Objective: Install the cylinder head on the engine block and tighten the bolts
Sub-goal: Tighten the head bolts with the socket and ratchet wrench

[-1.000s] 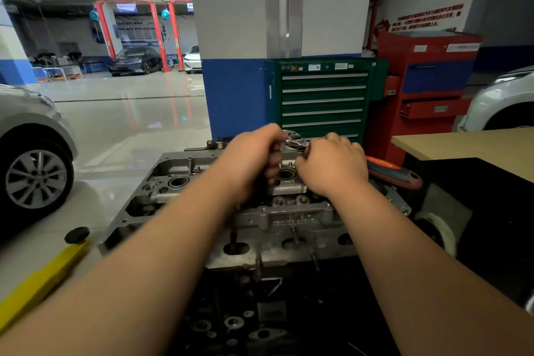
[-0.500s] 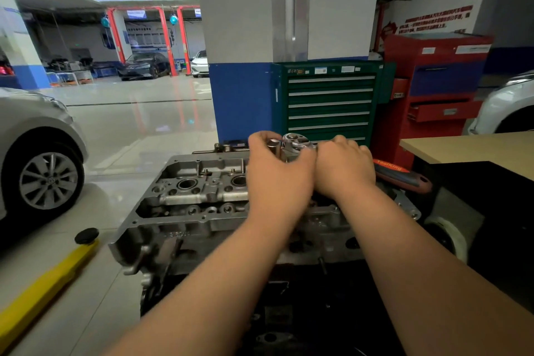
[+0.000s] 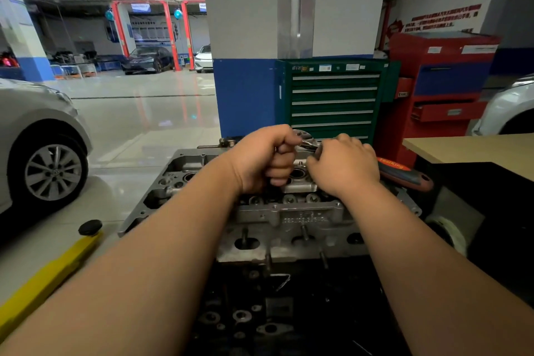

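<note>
Fingers [image 3: 277, 173] curled tight — clasping ratchet [image 3: 404, 175], cylinder head [image 3: 289, 217] beneath

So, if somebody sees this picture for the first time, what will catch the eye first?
First, two bare forearms run to the centre, where the left hand and the right hand grip a ratchet with an orange and black handle over the grey cylinder head. Behind them a green tool cabinet stands against a blue and white pillar, with a red tool cart to its right. A silver car shows at far left.
</note>
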Demonstrator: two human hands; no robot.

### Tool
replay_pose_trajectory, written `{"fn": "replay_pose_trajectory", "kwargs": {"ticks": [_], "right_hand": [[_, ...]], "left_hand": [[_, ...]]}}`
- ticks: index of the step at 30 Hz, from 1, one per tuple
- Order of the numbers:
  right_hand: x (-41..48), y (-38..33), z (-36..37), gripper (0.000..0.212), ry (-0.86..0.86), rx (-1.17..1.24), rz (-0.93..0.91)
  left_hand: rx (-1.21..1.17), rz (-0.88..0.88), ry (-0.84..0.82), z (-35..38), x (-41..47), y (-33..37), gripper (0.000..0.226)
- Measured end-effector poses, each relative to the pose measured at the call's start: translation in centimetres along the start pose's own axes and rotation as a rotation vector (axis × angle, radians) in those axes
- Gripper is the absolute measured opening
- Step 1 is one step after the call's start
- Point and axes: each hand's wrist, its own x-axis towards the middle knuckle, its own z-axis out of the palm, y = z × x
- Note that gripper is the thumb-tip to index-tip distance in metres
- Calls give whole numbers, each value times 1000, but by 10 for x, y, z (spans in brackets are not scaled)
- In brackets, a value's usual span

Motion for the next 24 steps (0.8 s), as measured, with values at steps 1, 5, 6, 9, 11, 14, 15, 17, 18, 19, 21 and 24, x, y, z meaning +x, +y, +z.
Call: {"fn": "replay_pose_trajectory", "kwargs": {"ticks": [1, 5, 6, 9, 11, 14, 15, 17, 18, 19, 21, 24], "right_hand": [[0, 0, 0, 42, 1, 1, -6], [1, 1, 0, 40, 10, 13, -10], [2, 1, 1, 40, 8, 15, -11], [1, 1, 0, 40, 12, 13, 3], [1, 1, 1, 40, 16, 13, -3], [2, 1, 2, 41, 26, 9, -10], [3, 1, 2, 41, 26, 7, -10], [3, 1, 2, 40, 22, 10, -7], [3, 1, 2, 40, 27, 10, -4], [2, 1, 2, 40, 30, 9, -5], [2, 2, 2, 40, 31, 7, -12], [2, 3, 3, 41, 35, 7, -16]], "left_hand": [[-26, 1, 37, 2, 2, -2, 41], [233, 433, 620, 42, -6, -41, 20], [251, 478, 658, 41, -4, -45, 24], [167, 137, 180, 13, -1, -11, 29], [54, -31, -22, -2, 2, 3, 41], [251, 114, 408, 22, -1, -14, 23], [278, 268, 560, 32, -3, -28, 22], [272, 434, 683, 38, -3, -38, 25], [255, 367, 605, 31, 0, -31, 25], [218, 243, 428, 22, -1, -21, 30], [96, 12, 94, 7, -3, -2, 42], [379, 147, 323, 13, -8, -10, 37]]}}
